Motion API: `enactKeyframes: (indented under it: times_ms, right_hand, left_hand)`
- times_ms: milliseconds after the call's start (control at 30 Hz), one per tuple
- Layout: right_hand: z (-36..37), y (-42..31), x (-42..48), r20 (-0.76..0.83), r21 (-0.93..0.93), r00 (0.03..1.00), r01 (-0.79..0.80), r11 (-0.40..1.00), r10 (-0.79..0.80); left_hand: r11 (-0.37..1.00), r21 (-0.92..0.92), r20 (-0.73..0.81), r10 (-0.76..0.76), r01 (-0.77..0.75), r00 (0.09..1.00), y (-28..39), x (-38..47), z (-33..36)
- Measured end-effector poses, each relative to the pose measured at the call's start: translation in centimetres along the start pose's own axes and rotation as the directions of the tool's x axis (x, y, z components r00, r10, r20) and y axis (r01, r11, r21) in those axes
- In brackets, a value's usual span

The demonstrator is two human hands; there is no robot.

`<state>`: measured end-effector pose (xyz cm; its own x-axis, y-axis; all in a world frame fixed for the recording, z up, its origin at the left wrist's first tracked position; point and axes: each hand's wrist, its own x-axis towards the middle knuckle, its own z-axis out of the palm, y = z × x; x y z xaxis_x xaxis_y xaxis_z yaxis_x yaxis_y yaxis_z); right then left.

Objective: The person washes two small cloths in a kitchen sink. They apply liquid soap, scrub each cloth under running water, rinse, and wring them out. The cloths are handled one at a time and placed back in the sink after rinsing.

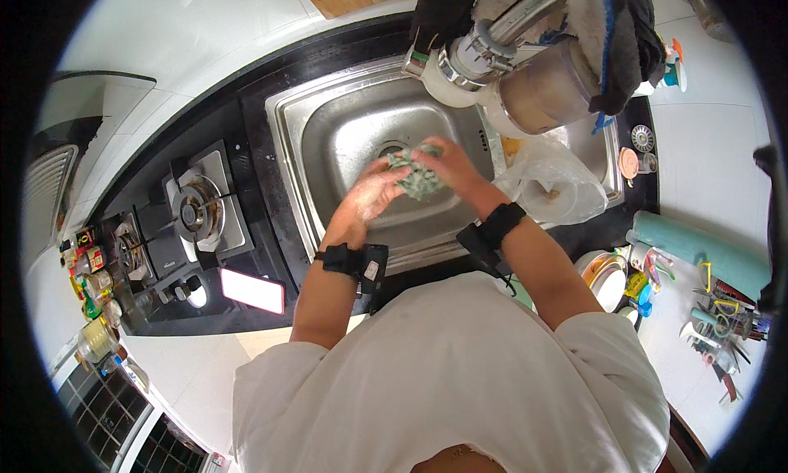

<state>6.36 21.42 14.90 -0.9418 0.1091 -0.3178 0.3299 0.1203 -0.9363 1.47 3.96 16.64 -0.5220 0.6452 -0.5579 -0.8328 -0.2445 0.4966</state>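
Note:
Both hands are above a stainless steel sink basin (pixel 345 128), gripping a bunched, wet-looking green and white cloth (pixel 421 180). My left hand (pixel 373 188) has its fingers on the cloth's left side, with whitish suds or wetness on the skin. From the right, my right hand (pixel 452 165) presses its curled fingers into the upper part of the same cloth. Behind the cloth, the sink drain (pixel 392 148) is partly hidden. A black strap device sits on each of my wrists.
A water filter housing (pixel 542 91) and pipe fittings hang over the sink's upper right, with dark cloths (pixel 634 48) around them. A clear plastic bag (pixel 554 183) lies at right. Left are a gas stove (pixel 196 211) and a phone (pixel 252 291); bowls (pixel 606 282) stand right.

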Motion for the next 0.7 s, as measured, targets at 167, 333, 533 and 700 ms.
enactKeyframes:
  times_ms: [167, 333, 533, 700]
  right_hand:
    - [-2.4, -0.2, 0.4, -0.180, 0.424, 0.923, -0.239, 0.873, 0.340]
    - [-1.5, 0.3, 0.6, -0.289, 0.217, 0.924, -0.191, 0.957, 0.250]
    - [5.1, -2.6, -2.2, 0.050, -0.346, 0.833, 0.532, 0.773, -0.550]
    - [4.9, -4.9, -0.9, -0.185, -0.412, 0.972, 0.057, 0.909, -0.145]
  left_hand:
    - [0.993, -0.021, -0.204, 0.109, -0.115, 0.973, -0.1, -0.5, -1.6]
    - [0.972, -0.188, -0.370, 0.062, -0.140, 0.927, -1.7, 0.8, -2.1]
    - [0.980, -0.109, -0.207, 0.139, -0.164, 0.968, -5.6, 4.2, -3.7]
    - [0.799, -0.601, 0.157, 0.153, -0.028, 0.976, -7.8, 5.6, -1.5]
